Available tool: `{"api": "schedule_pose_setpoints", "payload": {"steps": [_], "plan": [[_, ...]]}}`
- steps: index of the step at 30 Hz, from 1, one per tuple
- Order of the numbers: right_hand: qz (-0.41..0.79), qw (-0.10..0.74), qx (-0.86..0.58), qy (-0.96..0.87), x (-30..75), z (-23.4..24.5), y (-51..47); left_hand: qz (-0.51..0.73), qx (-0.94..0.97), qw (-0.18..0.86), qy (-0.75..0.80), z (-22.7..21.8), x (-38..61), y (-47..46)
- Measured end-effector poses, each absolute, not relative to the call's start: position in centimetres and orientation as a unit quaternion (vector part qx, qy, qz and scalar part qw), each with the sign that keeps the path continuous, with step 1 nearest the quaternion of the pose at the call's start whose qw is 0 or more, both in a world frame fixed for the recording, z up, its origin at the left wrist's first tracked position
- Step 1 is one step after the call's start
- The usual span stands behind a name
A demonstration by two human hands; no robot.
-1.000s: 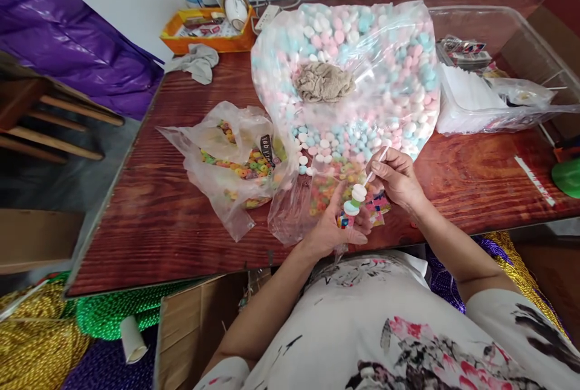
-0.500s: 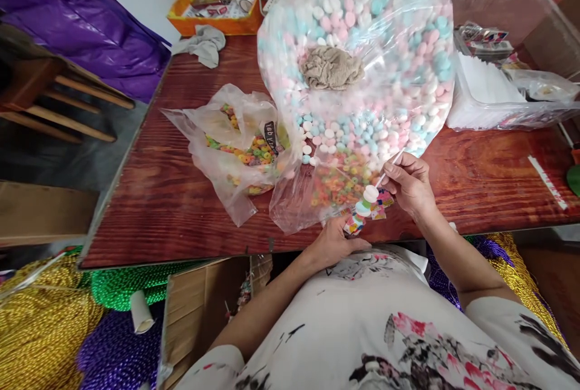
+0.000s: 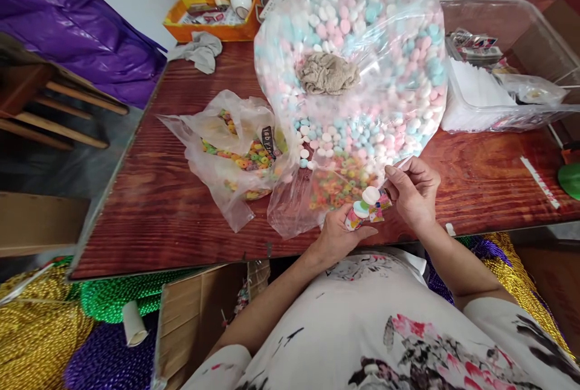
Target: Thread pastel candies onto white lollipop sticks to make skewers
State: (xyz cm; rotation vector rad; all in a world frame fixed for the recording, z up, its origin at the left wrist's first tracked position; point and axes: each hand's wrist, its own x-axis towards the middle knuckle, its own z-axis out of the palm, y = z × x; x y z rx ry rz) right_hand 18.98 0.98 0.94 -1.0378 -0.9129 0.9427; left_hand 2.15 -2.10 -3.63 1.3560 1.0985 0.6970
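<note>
My right hand [image 3: 413,192] pinches a thin white stick [image 3: 397,165] that carries a short stack of round sweets [image 3: 365,204], white and pale green on top. My left hand [image 3: 341,236] is closed around the lower end of that stack, at the table's near edge. Just beyond my hands lies a big clear bag of pink, blue and white sweets [image 3: 362,70] with a crumpled beige cloth [image 3: 327,73] on it. A smaller clear bag of coloured ring sweets [image 3: 240,157] lies to the left, and more rings [image 3: 335,182] spill near the big bag's mouth.
The wooden table [image 3: 172,197] holds an orange tray [image 3: 211,19] and a grey rag [image 3: 199,52] at the back left, and a clear plastic bin [image 3: 502,64] with white packets at the right. Green, gold and purple bead coils [image 3: 49,323] lie below the table's left front.
My hands stay together on the stick and stack, with only small shifts. The view has swung slightly, down and then back.
</note>
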Motion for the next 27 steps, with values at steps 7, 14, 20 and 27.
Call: {"api": "schedule_pose_setpoints", "payload": {"steps": [7,14,20,27], "plan": [[0.337,0.677,-0.514,-0.404,18.7,1.2,1.3,0.323,0.609,0.501,0.523,-4.1,2.4,-2.2],[0.296,0.657,-0.525,-0.453,17.7,1.0,0.6,0.303,0.631,0.480,0.528,-3.9,2.0,-2.4],[0.307,0.641,-0.518,-0.476,17.0,1.1,0.7,0.296,0.626,0.518,0.502,-3.7,1.9,-2.2],[0.431,0.603,-0.459,-0.490,17.0,3.5,2.4,0.268,0.675,0.504,0.468,-3.1,2.0,-2.2]]}}
